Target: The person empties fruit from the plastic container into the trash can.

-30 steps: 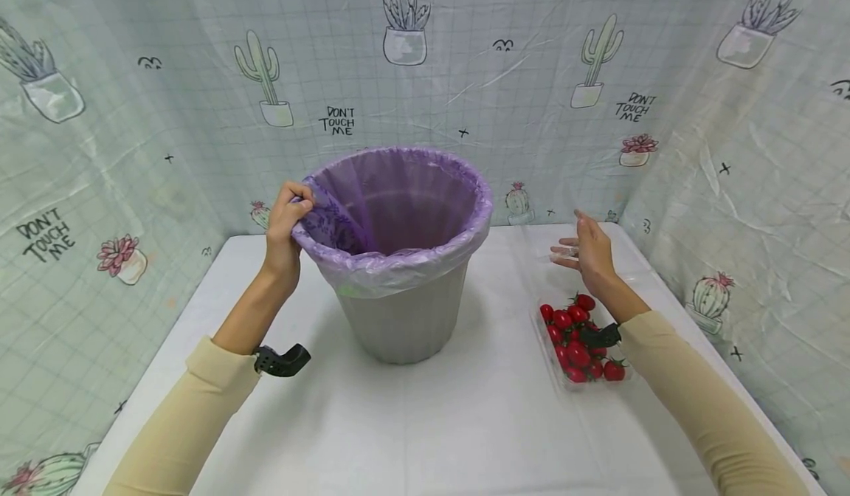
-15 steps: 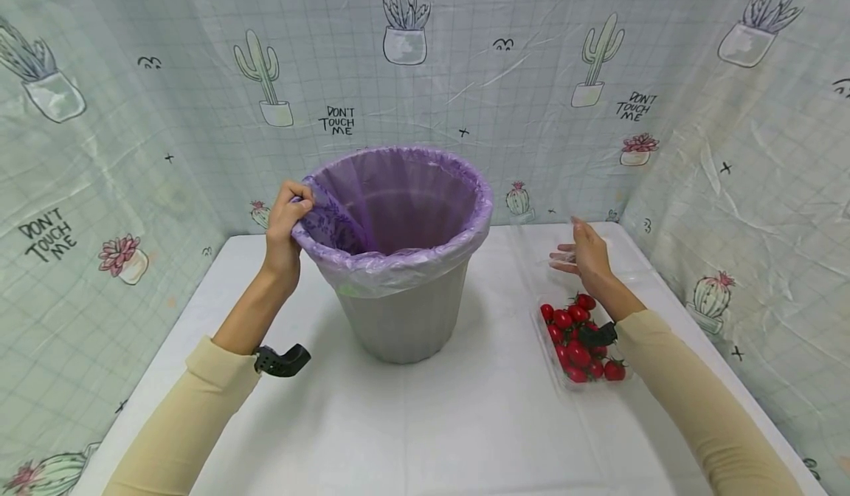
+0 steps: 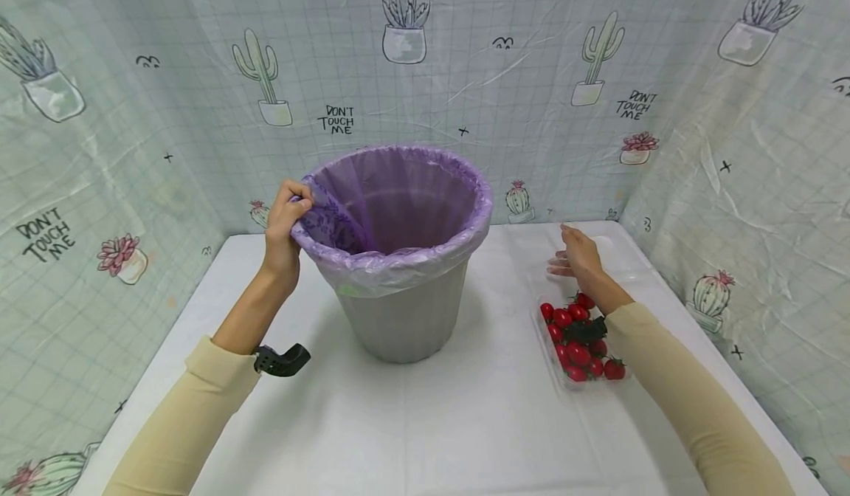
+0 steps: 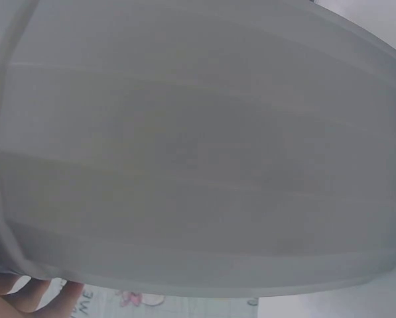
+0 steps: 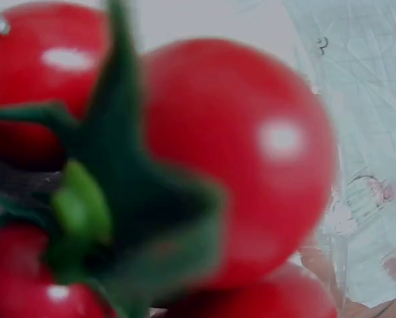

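Purple liner is pinched at the bin rim by left hand; right hand, fingers straight and together, hovers beyond tomato tray. Rim grip should be kept firm.

a white table backed by a cactus-print curtain.

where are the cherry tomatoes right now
In the head view the cherry tomatoes sit in a clear tray on the table's right side, under the right forearm, right of the bin.
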The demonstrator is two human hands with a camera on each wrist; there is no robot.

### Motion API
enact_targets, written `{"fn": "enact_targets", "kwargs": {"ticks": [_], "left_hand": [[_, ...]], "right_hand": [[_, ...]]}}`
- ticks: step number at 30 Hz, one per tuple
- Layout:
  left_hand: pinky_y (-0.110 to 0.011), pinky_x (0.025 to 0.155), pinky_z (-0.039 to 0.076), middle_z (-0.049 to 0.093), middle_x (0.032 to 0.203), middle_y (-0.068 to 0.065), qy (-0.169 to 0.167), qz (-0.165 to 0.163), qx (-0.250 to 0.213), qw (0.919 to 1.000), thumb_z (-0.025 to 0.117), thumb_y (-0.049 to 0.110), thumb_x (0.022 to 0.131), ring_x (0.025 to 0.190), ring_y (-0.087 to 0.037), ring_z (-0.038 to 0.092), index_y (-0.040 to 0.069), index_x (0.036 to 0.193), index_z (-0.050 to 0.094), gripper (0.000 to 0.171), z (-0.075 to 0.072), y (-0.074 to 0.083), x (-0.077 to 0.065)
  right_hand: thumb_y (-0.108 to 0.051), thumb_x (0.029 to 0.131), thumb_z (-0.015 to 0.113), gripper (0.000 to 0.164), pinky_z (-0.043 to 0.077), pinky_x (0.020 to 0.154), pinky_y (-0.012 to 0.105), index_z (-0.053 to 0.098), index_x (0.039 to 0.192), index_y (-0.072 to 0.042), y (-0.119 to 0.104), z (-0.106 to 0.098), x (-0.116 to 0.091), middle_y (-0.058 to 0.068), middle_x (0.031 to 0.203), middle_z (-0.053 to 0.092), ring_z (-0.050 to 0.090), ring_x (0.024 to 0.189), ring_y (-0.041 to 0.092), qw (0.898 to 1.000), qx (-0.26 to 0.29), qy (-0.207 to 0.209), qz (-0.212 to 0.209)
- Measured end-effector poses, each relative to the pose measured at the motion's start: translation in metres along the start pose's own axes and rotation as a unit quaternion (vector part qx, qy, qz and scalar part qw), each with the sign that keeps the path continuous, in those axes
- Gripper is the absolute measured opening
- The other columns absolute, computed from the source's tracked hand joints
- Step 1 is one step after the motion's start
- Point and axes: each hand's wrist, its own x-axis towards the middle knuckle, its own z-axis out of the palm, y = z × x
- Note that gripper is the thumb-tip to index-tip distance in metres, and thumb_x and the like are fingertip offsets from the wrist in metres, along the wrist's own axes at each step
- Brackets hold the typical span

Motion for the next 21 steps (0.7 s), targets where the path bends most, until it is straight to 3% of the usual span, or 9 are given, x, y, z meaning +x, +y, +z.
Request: {"fn": "enact_targets", "kwargs": {"ticks": [3, 8, 15, 21], "left_hand": [[-0.023, 0.064, 0.036, 0.047, 0.09, 0.003, -0.001, 0.002, 0.0, 1.0, 0.046, 0.02, 0.09, 0.075, -0.01, 0.043, 0.022, 0.088, 0.055, 0.01, -0.0004, -0.0004, 0.0002], [-0.023, 0.064, 0.036, 0.047, 0.09, 0.003, 0.0, 0.001, -0.001, 1.0, 0.046, 0.02, 0.09, 0.075, -0.01, 0.043, 0.022, 0.088, 0.055, 0.01, -0.0007, -0.0007, 0.0002], [-0.023, 0.065, 0.036, 0.047, 0.089, 0.004, 0.001, 0.007, -0.004, 1.0, 0.045, 0.018, 0.09, 0.076, -0.01, 0.043, 0.022, 0.088, 0.055, 0.011, -0.0001, -0.0008, 0.0013], [-0.023, 0.065, 0.036, 0.047, 0.09, 0.004, 0.001, 0.005, -0.002, 1.0, 0.046, 0.019, 0.09, 0.076, -0.011, 0.043, 0.023, 0.088, 0.056, 0.011, 0.0, -0.0013, 0.0009]], "right_hand": [[-0.043, 0.112, 0.023, 0.06, 0.061, 0.087, 0.036, 0.015, 0.167, -0.021, 0.0008, 0.0019, 0.0023, 0.03, 0.162, 0.034, 0.062, 0.124, 0.038, 1.0, -0.003, 0.013, 0.01], [-0.039, 0.111, 0.029, 0.058, 0.061, 0.083, 0.028, 0.027, 0.162, -0.012, 0.0016, 0.0033, 0.0039, 0.028, 0.155, 0.045, 0.064, 0.116, 0.033, 0.998, -0.019, 0.053, 0.015], [-0.033, 0.108, 0.035, 0.055, 0.054, 0.105, 0.043, 0.036, 0.155, -0.003, 0.0031, 0.0039, 0.0023, 0.025, 0.151, 0.048, 0.055, 0.132, 0.037, 0.993, -0.063, 0.089, 0.05], [-0.031, 0.107, 0.04, 0.055, 0.057, 0.1, 0.041, 0.043, 0.152, 0.0, 0.0047, 0.0017, 0.0019, 0.025, 0.144, 0.052, 0.058, 0.127, 0.035, 0.987, -0.106, 0.103, 0.054]]}}
